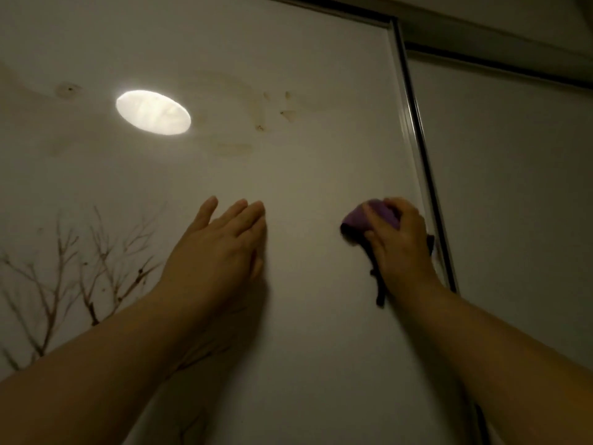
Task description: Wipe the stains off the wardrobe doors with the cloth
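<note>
A white sliding wardrobe door [305, 162] fills the view, dimly lit. Brownish ring-shaped stains [256, 114] and small dark specks sit high on it, above both hands. My right hand [398, 239] presses a bunched purple cloth [357, 218] against the door near its right edge; a dark tail of the cloth hangs below the hand. My left hand [221, 242] lies flat on the door with fingers extended, holding nothing, to the left of the cloth.
A bright oval light reflection [153, 112] glares on the upper left of the door. A printed bare-tree pattern [80, 261] covers the lower left. A metal door frame [417, 149] separates this door from a second white door [513, 187] on the right.
</note>
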`<state>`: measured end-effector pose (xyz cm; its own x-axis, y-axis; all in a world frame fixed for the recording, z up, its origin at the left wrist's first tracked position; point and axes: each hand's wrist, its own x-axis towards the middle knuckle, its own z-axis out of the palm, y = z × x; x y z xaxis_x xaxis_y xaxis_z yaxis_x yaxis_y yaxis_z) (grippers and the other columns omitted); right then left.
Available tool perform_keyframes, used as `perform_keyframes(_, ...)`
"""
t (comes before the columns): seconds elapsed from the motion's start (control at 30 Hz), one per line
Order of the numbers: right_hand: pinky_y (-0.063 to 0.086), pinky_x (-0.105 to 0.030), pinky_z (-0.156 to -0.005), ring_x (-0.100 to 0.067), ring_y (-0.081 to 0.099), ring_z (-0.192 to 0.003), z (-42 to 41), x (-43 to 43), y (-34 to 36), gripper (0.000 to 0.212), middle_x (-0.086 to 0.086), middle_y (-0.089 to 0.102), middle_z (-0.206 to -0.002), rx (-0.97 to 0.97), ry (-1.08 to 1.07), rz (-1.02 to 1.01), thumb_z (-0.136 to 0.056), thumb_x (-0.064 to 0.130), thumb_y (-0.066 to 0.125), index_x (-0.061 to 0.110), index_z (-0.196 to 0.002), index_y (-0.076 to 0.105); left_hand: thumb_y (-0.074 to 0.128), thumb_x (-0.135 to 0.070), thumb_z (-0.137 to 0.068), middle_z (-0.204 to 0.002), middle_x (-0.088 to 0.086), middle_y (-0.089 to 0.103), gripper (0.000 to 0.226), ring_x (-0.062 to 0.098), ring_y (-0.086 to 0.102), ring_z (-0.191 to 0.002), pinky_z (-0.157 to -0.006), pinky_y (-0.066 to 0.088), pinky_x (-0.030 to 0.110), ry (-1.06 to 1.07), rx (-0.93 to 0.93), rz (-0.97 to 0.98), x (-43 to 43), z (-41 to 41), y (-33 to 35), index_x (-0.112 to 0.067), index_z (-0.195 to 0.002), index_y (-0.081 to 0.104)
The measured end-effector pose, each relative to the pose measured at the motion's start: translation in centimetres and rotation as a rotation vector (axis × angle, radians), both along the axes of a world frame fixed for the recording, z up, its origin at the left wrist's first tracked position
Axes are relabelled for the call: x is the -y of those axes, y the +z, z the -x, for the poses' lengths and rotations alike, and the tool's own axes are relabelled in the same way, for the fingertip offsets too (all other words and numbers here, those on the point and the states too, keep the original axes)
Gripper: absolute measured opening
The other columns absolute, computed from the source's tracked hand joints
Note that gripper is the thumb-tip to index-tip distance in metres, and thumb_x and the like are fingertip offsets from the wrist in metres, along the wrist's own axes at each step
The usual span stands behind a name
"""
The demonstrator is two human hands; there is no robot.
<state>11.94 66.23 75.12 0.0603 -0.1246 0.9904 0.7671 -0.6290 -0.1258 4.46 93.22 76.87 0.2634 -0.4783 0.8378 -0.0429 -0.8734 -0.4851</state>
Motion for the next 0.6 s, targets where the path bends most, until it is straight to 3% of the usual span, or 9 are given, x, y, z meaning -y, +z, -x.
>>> perform_keyframes(0.03,0.041,-0.044,-0.108,-0.026,0.051,-0.124,-0.5,0.5,0.8,0.038,-0.007,0.053,-0.134,0.020,0.023,-0.086,-0.094,0.035,0.060,0.029,-0.131,0.054,0.030,-0.033,-0.082,-0.141,0.007,0.043,0.056,0.025,0.042,-0.128,-0.108,0.013,0.049,-0.010,-0.005,0.008,0.3,0.0,0.0,-0.012,-0.131,0.046)
perform_keyframes(0.1,0.037,-0.012,-0.101,-0.016,0.048,-0.119,0.0,0.6,3.7,0.047,-0.001,0.045,-0.130,-0.020,0.116,-0.321,-0.096,0.029,0.064,0.019,-0.139,0.047,0.025,-0.034,-0.084,-0.144,0.007,0.039,0.058,0.025,0.038,-0.130,-0.109,0.010,0.047,-0.044,0.017,0.002,1.1,0.1,0.1,-0.012,-0.134,0.042)
perform_keyframes(0.17,0.035,-0.001,-0.089,-0.009,0.047,-0.112,0.7,-1.4,5.1,0.047,0.007,0.042,-0.124,-0.045,0.101,-0.359,-0.097,0.031,0.064,0.023,-0.139,0.045,0.022,-0.034,-0.084,-0.142,0.009,0.041,0.059,0.027,0.040,-0.129,-0.108,0.011,0.047,-0.061,0.037,-0.022,2.2,0.1,0.2,-0.010,-0.133,0.044)
perform_keyframes(0.2,0.037,-0.004,-0.093,-0.008,0.047,-0.112,0.8,-2.8,4.1,0.043,0.011,0.042,-0.121,-0.004,0.023,-0.244,-0.097,0.034,0.064,0.030,-0.136,0.046,0.021,-0.034,-0.084,-0.142,0.009,0.041,0.059,0.027,0.039,-0.129,-0.108,0.011,0.047,-0.064,0.033,-0.026,2.7,0.0,0.2,-0.009,-0.133,0.044)
perform_keyframes(0.27,0.042,-0.025,-0.105,-0.011,0.050,-0.115,0.7,-4.1,0.7,0.033,0.017,0.047,-0.120,0.098,-0.124,-0.028,-0.095,0.040,0.062,0.047,-0.125,0.050,0.019,-0.035,-0.086,-0.144,0.007,0.038,0.059,0.026,0.035,-0.132,-0.109,0.009,0.046,-0.070,0.024,-0.019,3.2,-0.3,0.1,-0.011,-0.136,0.040)
perform_keyframes(0.33,0.043,-0.046,-0.106,-0.017,0.052,-0.122,1.1,-3.6,-3.4,0.029,0.011,0.055,-0.127,0.109,-0.130,0.213,-0.098,0.035,0.058,0.046,-0.124,0.055,0.021,-0.035,-0.088,-0.146,0.005,0.034,0.056,0.023,0.031,-0.134,-0.110,0.006,0.045,-0.065,0.028,0.004,3.2,-0.5,-0.2,-0.014,-0.138,0.036)
perform_keyframes(0.4,0.046,-0.043,-0.104,-0.008,0.054,-0.121,1.4,-2.0,-6.6,0.026,0.017,0.058,-0.126,0.103,-0.197,0.389,-0.100,0.034,0.058,0.046,-0.123,0.057,0.025,-0.032,-0.091,-0.148,0.003,0.031,0.051,0.022,0.029,-0.135,-0.111,0.005,0.046,-0.054,0.027,0.015,2.8,-0.5,-0.5,-0.015,-0.139,0.034)
perform_keyframes(0.47,0.048,-0.033,-0.100,-0.002,0.054,-0.114,1.6,0.3,-8.4,0.027,0.030,0.050,-0.115,0.118,-0.349,0.419,-0.093,0.046,0.066,0.061,-0.112,0.055,0.030,-0.026,-0.093,-0.148,0.002,0.029,0.047,0.022,0.029,-0.135,-0.111,0.004,0.046,-0.052,0.012,0.011,2.4,-0.6,-0.6,-0.015,-0.139,0.033)
perform_keyframes(0.6,0.053,-0.040,-0.098,-0.011,0.058,-0.115,0.6,3.6,-5.8,0.033,0.013,0.054,-0.121,0.052,-0.246,0.183,-0.082,0.054,0.076,0.061,-0.107,0.057,0.026,-0.025,-0.089,-0.145,0.004,0.036,0.050,0.025,0.036,-0.131,-0.110,0.009,0.050,-0.036,0.030,-0.020,2.1,-0.6,-0.5,-0.014,-0.136,0.040)
